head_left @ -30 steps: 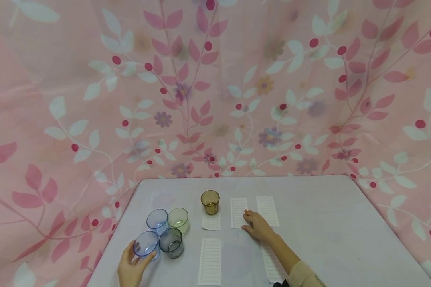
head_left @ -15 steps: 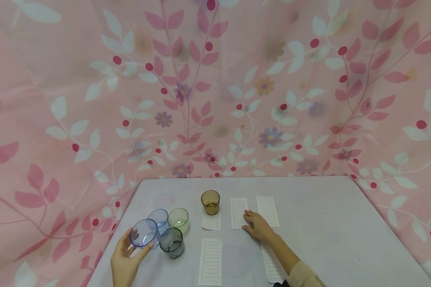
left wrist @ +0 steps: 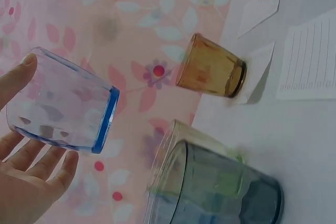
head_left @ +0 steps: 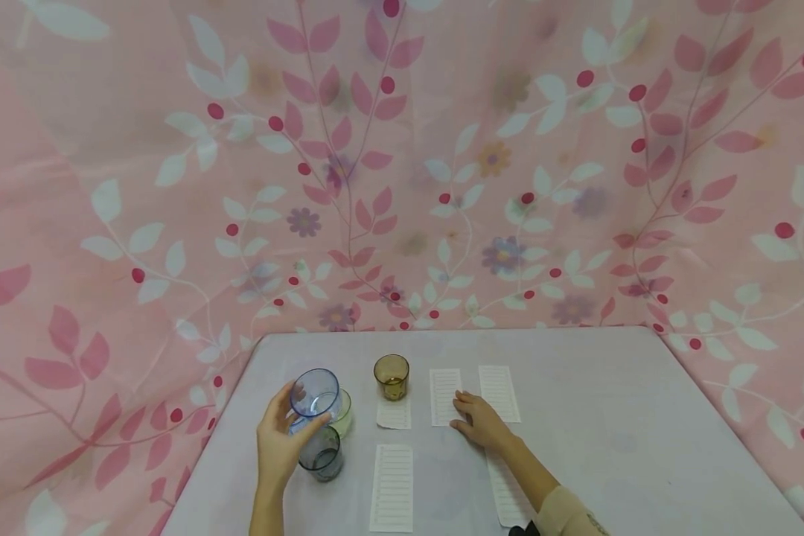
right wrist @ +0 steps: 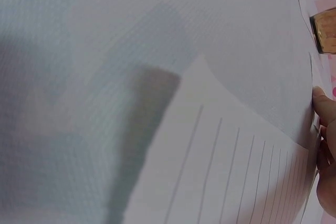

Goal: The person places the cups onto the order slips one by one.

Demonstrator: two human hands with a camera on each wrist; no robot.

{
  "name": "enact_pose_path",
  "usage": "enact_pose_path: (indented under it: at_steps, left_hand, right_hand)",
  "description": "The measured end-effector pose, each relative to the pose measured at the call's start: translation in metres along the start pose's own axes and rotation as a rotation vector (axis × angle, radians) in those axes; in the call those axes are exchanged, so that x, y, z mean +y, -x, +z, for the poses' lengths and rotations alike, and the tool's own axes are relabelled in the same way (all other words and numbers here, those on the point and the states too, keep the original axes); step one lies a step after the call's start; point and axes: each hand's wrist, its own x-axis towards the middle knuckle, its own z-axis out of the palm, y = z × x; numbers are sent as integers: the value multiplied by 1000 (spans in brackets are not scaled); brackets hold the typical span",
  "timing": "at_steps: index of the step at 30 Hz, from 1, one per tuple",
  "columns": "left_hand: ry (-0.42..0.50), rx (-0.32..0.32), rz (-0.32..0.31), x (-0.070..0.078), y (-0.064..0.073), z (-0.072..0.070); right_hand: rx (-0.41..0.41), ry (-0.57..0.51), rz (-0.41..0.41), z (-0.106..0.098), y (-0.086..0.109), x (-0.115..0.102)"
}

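My left hand grips a clear blue glass between thumb and fingers. In the left wrist view this glass hangs in the air, tilted in that view. Under it on the table are a green glass and a dark grey glass; a second blue glass is mostly hidden behind the hand and the held glass. My right hand rests with relaxed fingers at the right edge of a lined paper sheet. An amber glass stands on another sheet between the two hands.
More lined sheets lie on the white table: one at the back right, a nearer sheet, and one partly under the right forearm. A pink leaf-patterned curtain hangs behind the table's back edge.
My left hand has raised the blue glass off the table and carried it right and away from me, over the other glasses. The right hand has stayed in place.
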Motion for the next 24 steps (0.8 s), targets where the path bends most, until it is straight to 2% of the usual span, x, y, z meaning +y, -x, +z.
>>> enact_pose_path:
  at_steps: [6,9,15,24]
  left_hand:
    - [40,-107,45,-3,-14,37]
    - [73,-144,68,2,-19,56]
    - [146,-209,23,22,-24,89]
    - [209,-255,7,15,-27,137]
  right_hand:
    - [-2,-6,-1,-1,0,-1]
    - [0,-11,-2,-1,0,-1]
    - [-8,-13,12,-1,0,0]
    - [-14,-33,32,-1,-1,-1]
